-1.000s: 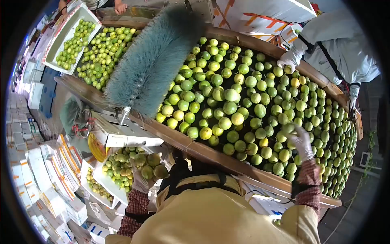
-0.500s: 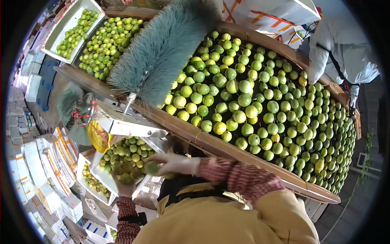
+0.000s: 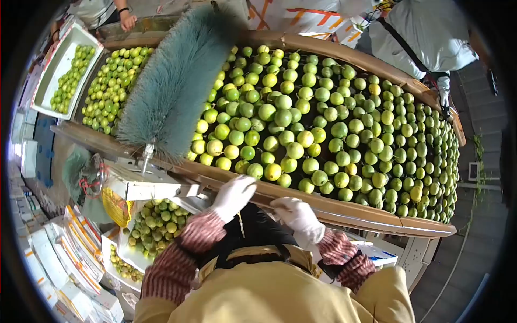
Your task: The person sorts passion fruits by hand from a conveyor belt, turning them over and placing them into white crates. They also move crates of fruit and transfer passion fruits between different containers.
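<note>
My left hand (image 3: 235, 195), in a white glove, rests at the wooden rail (image 3: 344, 211) of the sorting table, its fingers stretched towards the nearest fruits. To the right, my gloved right hand (image 3: 299, 216) lies against the same rail with loosely bent fingers. Neither hand shows a fruit in it. Beyond the rail, many round green-yellow fruits (image 3: 295, 151) cover the dark roller bed in rows. Below and left of my left hand, a white foam crate (image 3: 141, 262) holds more of these fruits (image 3: 156, 226).
A big blue-green bristle roller brush (image 3: 172, 81) spans the table. A foam box (image 3: 40, 99) of fruits sits at its left end, near another person's hand (image 3: 128, 20). A yellow basket (image 3: 117, 206) hangs by the crate. At right stands a person in grey (image 3: 423, 37).
Both hands have left the fruit crate and moved up and right to the rail. The fruit my right hand held is gone from it. The view has shifted; another person's hand appears top left.
</note>
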Demonstrator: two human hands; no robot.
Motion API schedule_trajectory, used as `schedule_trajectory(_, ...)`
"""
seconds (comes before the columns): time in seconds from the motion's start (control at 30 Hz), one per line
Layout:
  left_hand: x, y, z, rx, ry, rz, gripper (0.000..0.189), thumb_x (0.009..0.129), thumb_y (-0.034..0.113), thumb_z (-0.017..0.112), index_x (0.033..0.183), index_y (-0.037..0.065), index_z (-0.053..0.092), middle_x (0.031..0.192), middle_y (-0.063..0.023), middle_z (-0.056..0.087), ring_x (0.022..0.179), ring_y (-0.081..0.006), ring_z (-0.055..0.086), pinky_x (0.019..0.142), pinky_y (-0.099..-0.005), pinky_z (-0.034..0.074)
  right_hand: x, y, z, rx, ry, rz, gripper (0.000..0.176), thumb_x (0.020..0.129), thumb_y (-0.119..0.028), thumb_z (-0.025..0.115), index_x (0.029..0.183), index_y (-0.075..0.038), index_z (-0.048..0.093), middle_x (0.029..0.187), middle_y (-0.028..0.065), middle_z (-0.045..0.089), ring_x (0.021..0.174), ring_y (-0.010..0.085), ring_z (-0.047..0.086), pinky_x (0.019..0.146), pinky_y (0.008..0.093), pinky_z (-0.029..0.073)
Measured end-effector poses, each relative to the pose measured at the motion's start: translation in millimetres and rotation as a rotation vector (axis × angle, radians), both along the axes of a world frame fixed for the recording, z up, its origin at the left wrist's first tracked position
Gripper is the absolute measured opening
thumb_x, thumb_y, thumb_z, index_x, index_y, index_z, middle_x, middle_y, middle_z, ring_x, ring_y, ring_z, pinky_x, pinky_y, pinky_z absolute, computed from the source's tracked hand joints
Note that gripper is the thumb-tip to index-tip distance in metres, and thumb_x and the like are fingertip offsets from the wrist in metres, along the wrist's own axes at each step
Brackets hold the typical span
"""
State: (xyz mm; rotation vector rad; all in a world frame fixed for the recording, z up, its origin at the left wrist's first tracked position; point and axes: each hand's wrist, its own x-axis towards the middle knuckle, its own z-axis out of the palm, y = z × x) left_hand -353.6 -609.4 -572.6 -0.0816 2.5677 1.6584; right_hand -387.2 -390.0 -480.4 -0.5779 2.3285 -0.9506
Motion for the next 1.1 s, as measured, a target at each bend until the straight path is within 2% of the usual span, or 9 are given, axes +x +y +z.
schedule_trajectory(0.1,-74,56,-13,-0.243,-0.093,-0.287,0.040,0.091,0.030,0.059,0.117,0.000,0.060,0.103,-0.0212,0.065,0.093,-0.0355,0.064,0.083,-0.0436,0.052,6,44,5,0.082,0.154,-0.233,0.018,0.087,-0.009,0.064,0.103,-0.005,0.070,0.094,0.0189,0.070,0.085,0.0326,0.068,0.077,0.0364,0.054)
schedule_trajectory(0.2,-101,101,-23,-0.623,-0.051,-0.223,0.064,0.087,0.049,0.059,0.129,0.000,0.051,0.108,-0.0190,0.064,0.102,-0.0337,0.061,0.084,-0.0458,0.050,12,57,8,-0.081,-0.034,-0.503,0.018,0.087,-0.006,0.066,0.104,-0.004,0.070,0.093,0.0175,0.070,0.083,0.0294,0.069,0.077,0.0336,0.054)
schedule_trajectory(0.33,-113,130,-25,-0.704,-0.270,-0.181,0.064,0.085,0.062,0.058,0.117,0.006,0.059,0.108,-0.0093,0.066,0.107,-0.0273,0.058,0.081,-0.0451,0.048,-1,66,-11,-0.114,0.037,-0.368,0.021,0.089,-0.002,0.065,0.109,-0.003,0.068,0.097,0.0142,0.070,0.087,0.0220,0.069,0.078,0.0316,0.054)
schedule_trajectory(0.6,-145,89,-25,-0.555,-0.387,-0.581,0.070,0.077,0.056,0.070,0.123,0.005,0.057,0.097,-0.0149,0.070,0.091,-0.0316,0.068,0.079,-0.0423,0.054,-72,71,-3,-0.009,0.245,-0.450,0.019,0.084,-0.002,0.067,0.103,-0.004,0.069,0.090,0.0118,0.069,0.081,0.0248,0.067,0.075,0.0338,0.053)
schedule_trajectory(0.7,-155,39,1,-0.271,-0.596,-0.583,0.068,0.076,0.056,0.072,0.119,0.005,0.059,0.098,-0.0146,0.069,0.086,-0.0337,0.067,0.080,-0.0418,0.053,-140,85,-31,0.011,0.522,-0.347,0.026,0.081,-0.001,0.065,0.107,-0.001,0.065,0.100,0.0161,0.067,0.094,0.0325,0.066,0.082,0.0386,0.054)
schedule_trajectory(0.73,-139,24,-23,-0.107,-0.472,-0.444,0.059,0.080,0.047,0.074,0.115,0.003,0.059,0.096,-0.0120,0.069,0.079,-0.0263,0.067,0.075,-0.0387,0.053,-162,77,-29,0.060,0.569,-0.392,0.033,0.081,-0.001,0.065,0.114,-0.002,0.061,0.109,0.0178,0.064,0.099,0.0344,0.065,0.083,0.0396,0.054)
schedule_trajectory(0.83,-122,-19,-17,0.905,-0.974,-0.118,0.038,0.093,0.035,0.064,0.110,0.001,0.058,0.089,-0.0135,0.066,0.075,-0.0217,0.065,0.067,-0.0338,0.055,-233,56,-34,0.229,0.786,-0.393,0.051,0.080,-0.004,0.065,0.129,-0.007,0.050,0.130,0.0206,0.053,0.106,0.0377,0.061,0.084,0.0420,0.053)
schedule_trajectory(0.93,-105,-38,-3,1.368,-0.907,0.091,0.051,0.098,0.048,0.051,0.110,-0.002,0.056,0.087,-0.0178,0.066,0.078,-0.0288,0.067,0.070,-0.0386,0.057,-282,44,-69,0.523,0.750,-0.401,0.053,0.076,-0.013,0.069,0.127,-0.014,0.054,0.122,0.0191,0.056,0.094,0.0377,0.062,0.077,0.0453,0.054)
schedule_trajectory(1.1,-121,-21,-12,1.600,-0.842,0.110,0.070,0.092,0.065,0.048,0.130,0.006,0.049,0.115,-0.0214,0.064,0.081,-0.0356,0.067,0.066,-0.0468,0.058,-258,22,-54,0.261,0.605,-0.422,0.044,0.074,-0.015,0.072,0.116,-0.013,0.058,0.104,0.0155,0.061,0.088,0.0358,0.065,0.074,0.0428,0.055)
